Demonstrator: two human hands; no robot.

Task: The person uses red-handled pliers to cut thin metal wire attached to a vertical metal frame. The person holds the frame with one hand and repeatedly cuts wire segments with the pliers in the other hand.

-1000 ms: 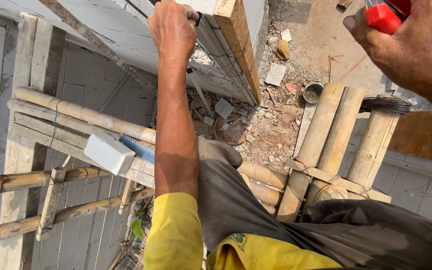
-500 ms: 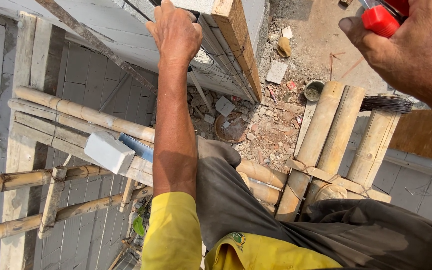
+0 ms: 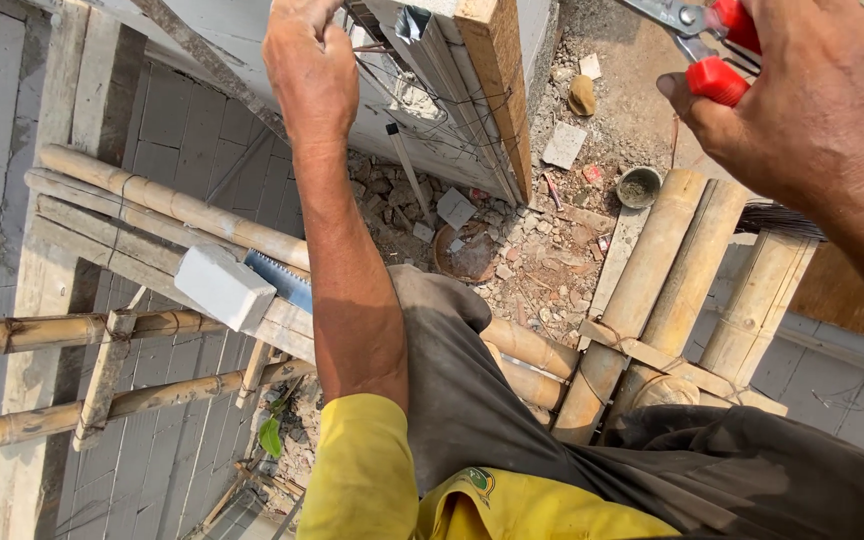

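The person's left hand (image 3: 310,70) is reaching up and away from the body, with the bare arm stretched out long and straight from the yellow sleeve (image 3: 367,470); the back of the hand is facing the camera and the fingers are curling in by the thin dark wires (image 3: 422,95) at the top of the grey wall form with its wooden plank edge (image 3: 497,80); I cannot tell if the fingers are pinching a wire or just touching there; the right hand (image 3: 822,100) is lifting up high at the top right corner, close to the camera, with the wrist bending and the fingers wrapping tight around the red-handled metal pliers (image 3: 717,45); the pliers are sitting in that hand, well apart from the left hand, with their metal part pointing left toward the wall form; the person's dark grey trousers (image 3: 512,420) are showing below; under the left arm a pale grey block (image 3: 222,287) is resting on the thick bamboo scaffold poles (image 3: 162,205), just beside a blue saw blade (image 3: 280,278); far down on the ground, broken bricks and rubble (image 3: 512,250) are lying near a small round bucket (image 3: 638,186).
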